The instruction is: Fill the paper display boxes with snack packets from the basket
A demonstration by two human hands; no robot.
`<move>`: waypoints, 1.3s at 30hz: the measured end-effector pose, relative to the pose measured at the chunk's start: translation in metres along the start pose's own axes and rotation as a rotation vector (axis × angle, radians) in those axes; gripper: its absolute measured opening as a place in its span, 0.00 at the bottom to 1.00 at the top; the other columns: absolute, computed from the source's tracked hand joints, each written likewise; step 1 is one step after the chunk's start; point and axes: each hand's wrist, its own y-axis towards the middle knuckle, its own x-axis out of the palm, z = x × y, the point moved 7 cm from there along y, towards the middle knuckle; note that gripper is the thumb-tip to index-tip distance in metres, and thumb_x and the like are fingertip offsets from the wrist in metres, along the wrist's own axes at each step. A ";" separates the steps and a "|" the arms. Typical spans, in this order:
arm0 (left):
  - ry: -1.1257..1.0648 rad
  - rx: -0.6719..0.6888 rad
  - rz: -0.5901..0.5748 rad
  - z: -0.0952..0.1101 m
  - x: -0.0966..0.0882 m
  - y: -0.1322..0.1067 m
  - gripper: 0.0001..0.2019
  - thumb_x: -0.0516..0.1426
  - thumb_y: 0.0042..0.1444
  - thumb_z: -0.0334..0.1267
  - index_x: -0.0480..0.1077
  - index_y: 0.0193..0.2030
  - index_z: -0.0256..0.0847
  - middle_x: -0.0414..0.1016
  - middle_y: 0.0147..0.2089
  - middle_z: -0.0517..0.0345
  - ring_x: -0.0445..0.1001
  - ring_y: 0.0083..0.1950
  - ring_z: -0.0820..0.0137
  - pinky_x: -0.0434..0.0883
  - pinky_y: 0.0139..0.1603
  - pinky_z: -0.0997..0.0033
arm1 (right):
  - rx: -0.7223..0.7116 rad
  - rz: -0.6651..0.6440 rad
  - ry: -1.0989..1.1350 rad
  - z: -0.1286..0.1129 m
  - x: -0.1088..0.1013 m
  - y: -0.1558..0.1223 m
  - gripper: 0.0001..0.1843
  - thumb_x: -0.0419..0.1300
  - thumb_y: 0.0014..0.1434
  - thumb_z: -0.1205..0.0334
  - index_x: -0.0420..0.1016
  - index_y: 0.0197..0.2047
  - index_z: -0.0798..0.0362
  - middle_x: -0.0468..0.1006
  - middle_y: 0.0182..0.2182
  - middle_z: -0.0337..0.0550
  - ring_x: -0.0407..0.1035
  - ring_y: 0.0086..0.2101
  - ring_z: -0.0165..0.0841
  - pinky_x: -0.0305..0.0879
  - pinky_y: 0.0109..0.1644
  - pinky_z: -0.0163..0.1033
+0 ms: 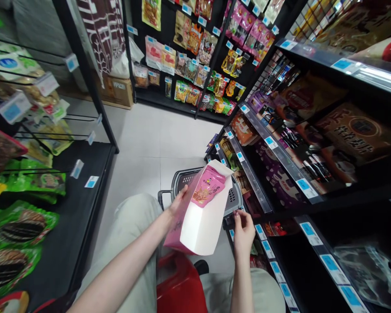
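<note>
My left hand point(179, 201) grips the left side of an open pink cardboard box point(200, 228) with a white inside. The box is tilted over my lap. A pink snack packet point(209, 188) lies inside it, toward the far end. My right hand point(244, 230) is to the right of the box, close to the shelf edge and the basket's rim. Its fingers are curled with the tips together; what they hold, if anything, I cannot make out. Beneath the box a grey plastic basket point(179, 177) stands on the floor, partly hidden by it.
Between my knees is a red plastic stool point(182, 287). Shelves with price tags and snack bags point(348, 130) rise close on the right. A black rack point(94, 161) with green packets point(22, 226) stands on the left. Hanging snack bags point(195, 39) line the far wall. A cardboard carton point(119, 91) sits at the back left.
</note>
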 end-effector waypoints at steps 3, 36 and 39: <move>-0.009 -0.001 0.039 -0.005 -0.025 0.006 0.35 0.51 0.63 0.56 0.62 0.66 0.25 0.76 0.57 0.36 0.75 0.57 0.49 0.65 0.63 0.51 | -0.320 -0.013 -0.219 -0.061 0.003 -0.011 0.17 0.58 0.60 0.48 0.76 0.44 0.51 0.80 0.42 0.49 0.68 0.45 0.42 0.62 0.51 0.49; 0.007 -0.087 0.098 -0.020 -0.018 0.001 0.37 0.50 0.62 0.59 0.61 0.67 0.28 0.77 0.55 0.37 0.77 0.55 0.49 0.66 0.62 0.51 | 0.145 -0.291 1.079 -0.089 -0.003 -0.038 0.12 0.65 0.57 0.56 0.65 0.34 0.47 0.57 0.17 0.23 0.47 0.10 0.20 0.47 0.11 0.28; -0.013 -0.112 0.075 -0.021 -0.016 0.001 0.38 0.50 0.62 0.59 0.62 0.66 0.27 0.77 0.55 0.37 0.77 0.54 0.49 0.67 0.61 0.52 | 0.186 -0.655 1.446 -0.095 0.007 -0.047 0.11 0.64 0.56 0.61 0.65 0.39 0.48 0.51 0.15 0.19 0.38 0.07 0.17 0.39 0.07 0.26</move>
